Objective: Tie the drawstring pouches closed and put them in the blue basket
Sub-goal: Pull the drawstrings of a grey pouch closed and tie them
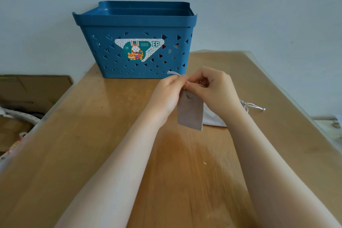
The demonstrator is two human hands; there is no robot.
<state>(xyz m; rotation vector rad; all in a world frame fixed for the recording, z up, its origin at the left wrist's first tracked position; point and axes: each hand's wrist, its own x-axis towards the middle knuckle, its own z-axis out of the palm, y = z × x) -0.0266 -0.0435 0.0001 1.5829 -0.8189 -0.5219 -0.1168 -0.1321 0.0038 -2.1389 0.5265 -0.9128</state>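
in front of the blue basket [137, 52], above the middle of the wooden table [111, 135], both hands meet at the neck of a small grey drawstring pouch [190, 112] that hangs down from them, clear of the tabletop. the left hand [169, 92] has its fingers curled and pinching at the pouch's top edge, and the right hand [212, 90] has its fingers bent in on the white cord [174, 73], a loop of which sticks up behind the knuckles; whether a knot is formed yet is hidden by the fingers. judging by this, the tying of this pouch is under way and not finished. a white pouch [212, 118] lies flat on the table just behind the grey one, its cords [253, 106] trailing loose to the right, so it looks still untied. through the basket's triangular cut-outs something red and pale shows on the right side, perhaps pouches already in, though that is not certain. the grey pouch is a soft, matte, flat rectangle; the basket is rigid plastic with a rolled rim and a printed sticker; the table is smooth and faintly glossy.
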